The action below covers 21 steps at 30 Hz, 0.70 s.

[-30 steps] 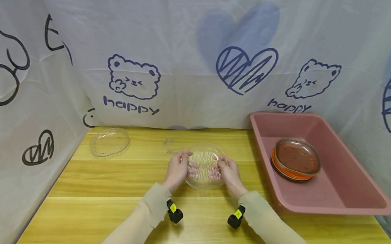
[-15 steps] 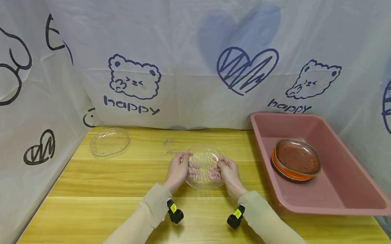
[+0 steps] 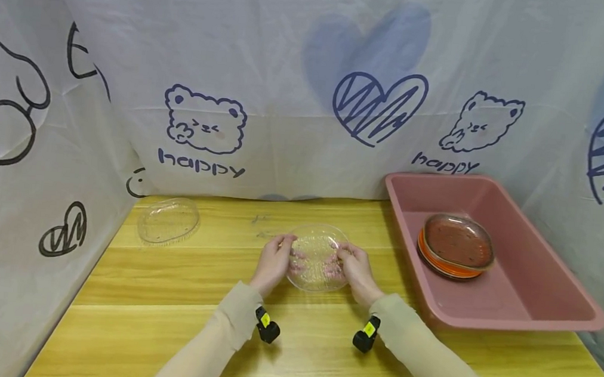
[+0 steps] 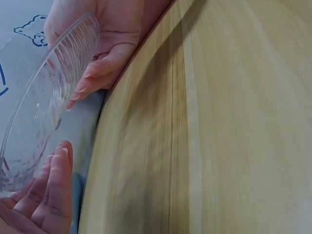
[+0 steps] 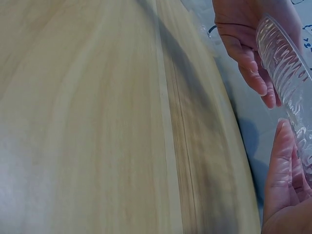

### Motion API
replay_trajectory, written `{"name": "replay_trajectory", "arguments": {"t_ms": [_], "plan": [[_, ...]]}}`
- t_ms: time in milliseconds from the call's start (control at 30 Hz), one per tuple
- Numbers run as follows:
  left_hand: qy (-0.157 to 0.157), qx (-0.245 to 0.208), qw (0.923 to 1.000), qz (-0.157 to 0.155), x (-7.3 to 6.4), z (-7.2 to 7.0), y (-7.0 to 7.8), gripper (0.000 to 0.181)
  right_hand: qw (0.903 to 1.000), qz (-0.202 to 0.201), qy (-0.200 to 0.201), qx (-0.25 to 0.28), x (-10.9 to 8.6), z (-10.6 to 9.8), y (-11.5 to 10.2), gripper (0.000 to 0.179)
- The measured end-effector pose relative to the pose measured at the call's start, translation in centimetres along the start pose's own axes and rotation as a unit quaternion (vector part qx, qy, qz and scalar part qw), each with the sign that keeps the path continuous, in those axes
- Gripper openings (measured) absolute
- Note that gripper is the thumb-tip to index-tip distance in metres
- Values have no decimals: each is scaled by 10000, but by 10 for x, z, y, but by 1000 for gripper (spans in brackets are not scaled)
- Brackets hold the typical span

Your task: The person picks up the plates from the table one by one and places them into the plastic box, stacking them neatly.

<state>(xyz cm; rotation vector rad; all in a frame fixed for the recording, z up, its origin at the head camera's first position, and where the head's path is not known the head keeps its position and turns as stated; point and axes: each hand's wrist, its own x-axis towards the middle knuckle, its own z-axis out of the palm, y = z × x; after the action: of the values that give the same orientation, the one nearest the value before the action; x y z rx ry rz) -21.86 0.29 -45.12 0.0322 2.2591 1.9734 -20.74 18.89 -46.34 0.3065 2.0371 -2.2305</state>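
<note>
A clear, ribbed plastic dish (image 3: 317,259) is held level between both hands in front of the person, raised above the wooden table in the wrist views. My left hand (image 3: 274,261) grips its left rim, thumb on top and fingers underneath. On the opposite rim my right hand (image 3: 355,271) grips it the same way. Through the clear bottom the fingers of both hands show. In the left wrist view the dish (image 4: 51,92) appears edge-on, and the right wrist view shows its ribbed side (image 5: 287,73) with fingertips beneath.
A second clear dish (image 3: 168,221) lies at the table's back left. On the right stands a pink tub (image 3: 519,297) containing a stack of brown and orange dishes (image 3: 457,244). A printed white cloth (image 3: 282,163) hangs behind the wooden table (image 3: 164,284).
Both hands keep their grip on the clear dish, which stays in nearly the same place with only a very slight shift. The tub and the other dishes have not moved.
</note>
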Motion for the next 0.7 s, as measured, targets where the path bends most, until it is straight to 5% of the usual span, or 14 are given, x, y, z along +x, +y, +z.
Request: {"name": "replay_trajectory", "arguments": {"t_ms": [433,700], "plan": [[-31,618,9972,426,-1,-10,10,44,9995,233,49,190,-5,-1,-12,36],[240,1108,9903,805,2,-19,20,43,9993,180,121,305,-9,-2,-25,35]]}}
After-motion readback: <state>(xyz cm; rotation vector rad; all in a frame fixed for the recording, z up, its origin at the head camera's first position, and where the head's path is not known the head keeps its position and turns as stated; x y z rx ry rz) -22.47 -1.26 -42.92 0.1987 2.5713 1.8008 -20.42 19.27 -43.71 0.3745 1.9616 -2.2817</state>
